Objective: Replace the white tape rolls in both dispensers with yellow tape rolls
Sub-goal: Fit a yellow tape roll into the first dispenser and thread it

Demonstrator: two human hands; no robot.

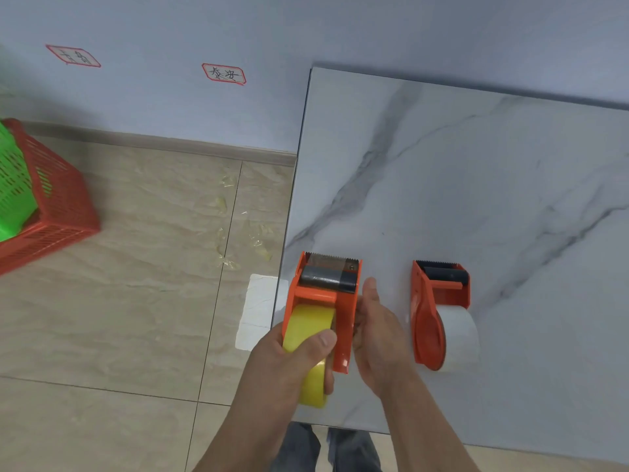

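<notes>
- You get one head view, looking steeply down and forward from above.
- It sits close over the bench (476, 185), with the floor (136, 301) at left and the wall (238, 28) beyond.

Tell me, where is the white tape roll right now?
The white tape roll sits in the orange dispenser lying on the marble table, just right of the person's right hand.

Two red-bordered wall labels (223, 73) carry handwritten characters, illegible here.
</notes>
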